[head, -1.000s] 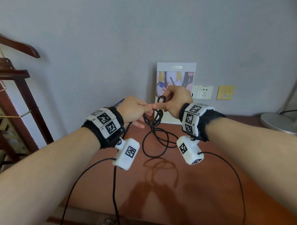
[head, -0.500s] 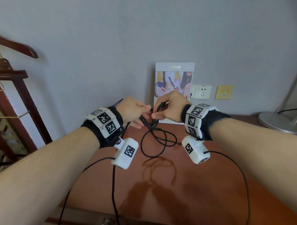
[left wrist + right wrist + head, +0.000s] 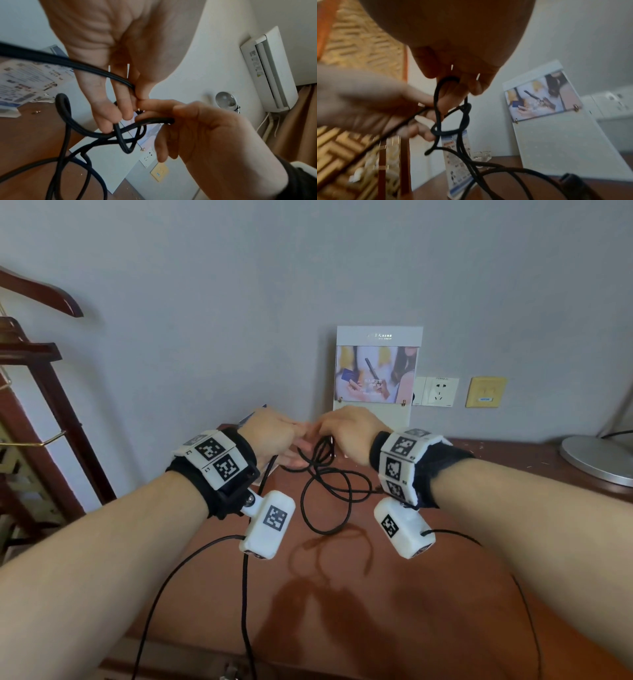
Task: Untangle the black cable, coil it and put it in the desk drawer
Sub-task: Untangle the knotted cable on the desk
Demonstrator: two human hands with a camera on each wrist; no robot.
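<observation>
Since a second ago both hands have dropped from in front of the picture board (image 3: 378, 364) toward the surface (image 3: 342, 594), and the raised loop once pinched at the top now hangs lower between them.

The black cable (image 3: 329, 470) is knotted just below the fingertips, its loops crossing over one another, and slack trails down at 6 o'clock onto the surface. Pulling the two hands apart from here would likely cinch that crossing tighter rather than free it. The cause would be tension on both strands before the loop has been fed back through. A second risk is that the camera leads running from the wrists could be mistaken for, or caught in, the dangling loops, since they are also black.

The left hand (image 3: 270, 433) has its fingers partly extended, thumb and forefinger pinching one strand near the knot, as the left wrist view shows. The right hand (image 3: 346, 429) curls round a small loop hooked over its fingers (image 3: 476, 86), with the knot just beneath at 6 o'clock. The two sets of fingertips touch or nearly touch. No drawer is plainly visible.
</observation>
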